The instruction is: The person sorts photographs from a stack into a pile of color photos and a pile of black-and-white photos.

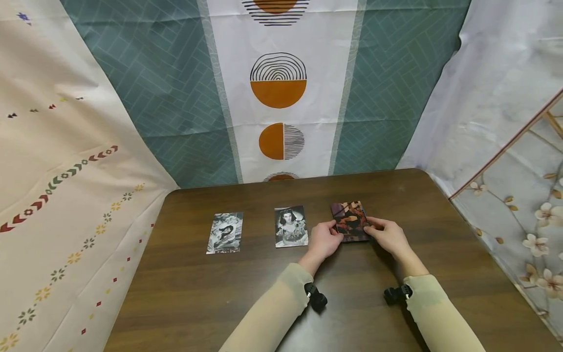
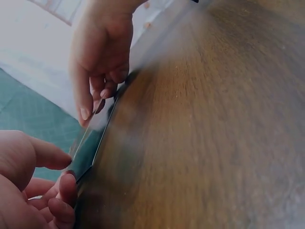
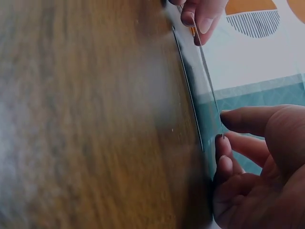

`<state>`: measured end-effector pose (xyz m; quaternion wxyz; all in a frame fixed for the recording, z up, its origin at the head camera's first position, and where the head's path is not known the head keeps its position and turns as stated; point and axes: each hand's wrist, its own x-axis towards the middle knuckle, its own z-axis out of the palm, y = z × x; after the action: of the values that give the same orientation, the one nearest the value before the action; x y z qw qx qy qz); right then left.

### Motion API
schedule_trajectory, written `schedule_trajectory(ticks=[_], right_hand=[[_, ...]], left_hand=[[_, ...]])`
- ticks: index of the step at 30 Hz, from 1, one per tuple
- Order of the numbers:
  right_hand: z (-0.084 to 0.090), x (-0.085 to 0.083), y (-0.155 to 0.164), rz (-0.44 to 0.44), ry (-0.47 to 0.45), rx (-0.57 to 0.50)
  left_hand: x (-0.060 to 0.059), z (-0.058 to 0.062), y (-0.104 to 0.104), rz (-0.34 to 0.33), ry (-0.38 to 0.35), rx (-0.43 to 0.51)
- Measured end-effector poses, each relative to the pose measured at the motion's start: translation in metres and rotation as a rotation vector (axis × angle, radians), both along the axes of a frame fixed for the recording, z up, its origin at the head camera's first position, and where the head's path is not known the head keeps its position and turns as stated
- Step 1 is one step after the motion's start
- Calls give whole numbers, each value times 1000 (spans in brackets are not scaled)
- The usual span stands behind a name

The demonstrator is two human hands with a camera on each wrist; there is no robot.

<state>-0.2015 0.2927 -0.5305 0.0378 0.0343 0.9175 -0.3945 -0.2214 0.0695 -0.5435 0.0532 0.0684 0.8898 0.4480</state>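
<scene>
- Cream patterned cloth [image 1: 53, 137]: hangs to the left, meeting the desk [image 1: 211, 298] along its left edge.
- First black-and-white photo [image 1: 225, 233]: lies flat, slightly slanted; desk surface extends between it and the left and far edges.
- Second black-and-white photo [image 1: 292, 226]: flat, well apart from the first; a broad strip of desk separates the two.
- Left grip [image 1: 324, 241]: pinching the colour card's near left corner, thumb on top; the hand is just beside the second photo's right edge, leaving little room there.
- Colour card [image 1: 352, 217]: right of both photos, near the desk's far side, raised between the hands; wrist views show it above a dark-edged flat piece [image 3: 196, 95].
- Right grip [image 1: 389, 237]: pinching the card's right edge, thumb on top; a wide stretch of desk runs from this hand to the right edge.
- Floral cloth [image 1: 541, 234]: bounds the desk's right side.
</scene>
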Motion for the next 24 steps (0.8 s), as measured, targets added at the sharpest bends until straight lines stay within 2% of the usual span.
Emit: schedule_trajectory(ticks=[9, 24], right_hand=[[-2, 0, 4, -8, 29, 50], [-9, -3, 3, -7, 79, 109]], left_hand=[[0, 5, 9, -4, -71, -182], [1, 9, 10, -7, -44, -238]])
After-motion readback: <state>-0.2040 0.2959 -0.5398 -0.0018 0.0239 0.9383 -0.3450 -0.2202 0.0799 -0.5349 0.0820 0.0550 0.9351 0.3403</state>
